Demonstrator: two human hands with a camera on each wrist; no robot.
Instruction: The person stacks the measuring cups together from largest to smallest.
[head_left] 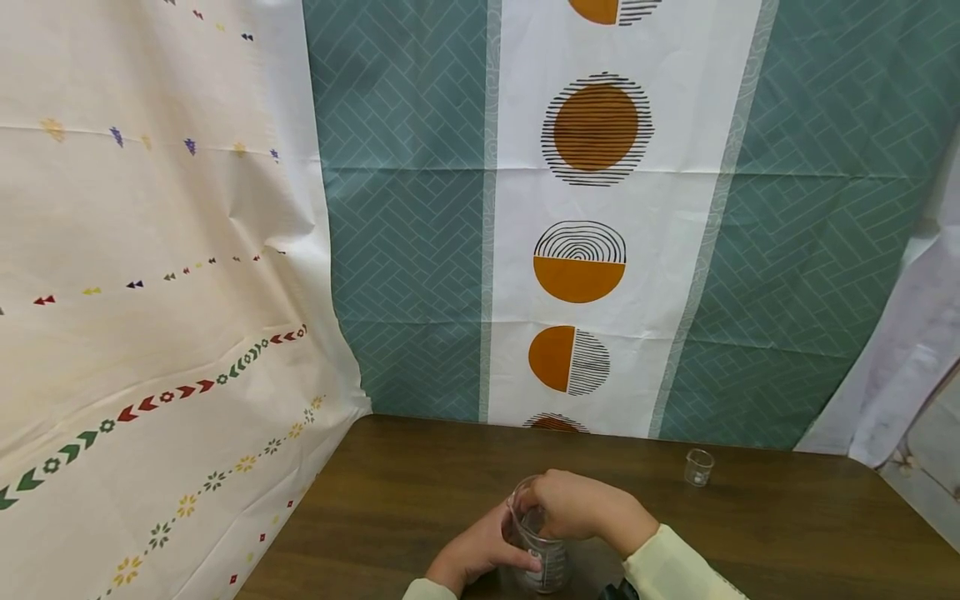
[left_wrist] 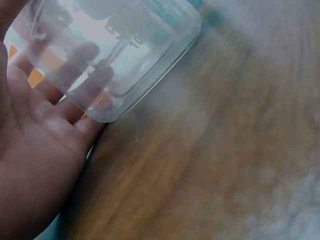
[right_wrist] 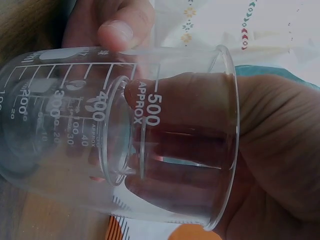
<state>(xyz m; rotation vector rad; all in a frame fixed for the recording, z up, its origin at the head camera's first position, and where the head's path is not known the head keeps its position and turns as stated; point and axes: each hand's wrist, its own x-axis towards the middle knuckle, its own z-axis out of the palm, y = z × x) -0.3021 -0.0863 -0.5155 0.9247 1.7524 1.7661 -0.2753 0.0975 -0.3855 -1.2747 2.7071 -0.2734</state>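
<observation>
A large clear glass beaker (head_left: 553, 573) with white markings up to 500 is at the table's front, its mouth upward. My left hand (head_left: 483, 546) holds it from the left, the thumb across its near side and fingers behind the glass (left_wrist: 145, 55). My right hand (head_left: 585, 507) reaches down through the mouth. Inside, its thumb and fingers pinch the rim of a smaller beaker (right_wrist: 116, 132), seen through the large beaker's wall in the right wrist view. Finer overlapping scale marks show deeper in; how many beakers are nested I cannot tell.
A small glass beaker (head_left: 699, 468) stands farther back on the right of the brown wooden table (head_left: 420, 475). A green and white patterned cloth (head_left: 600, 300) hangs behind the table. Cream printed fabric (head_left: 187, 400) runs down the left side.
</observation>
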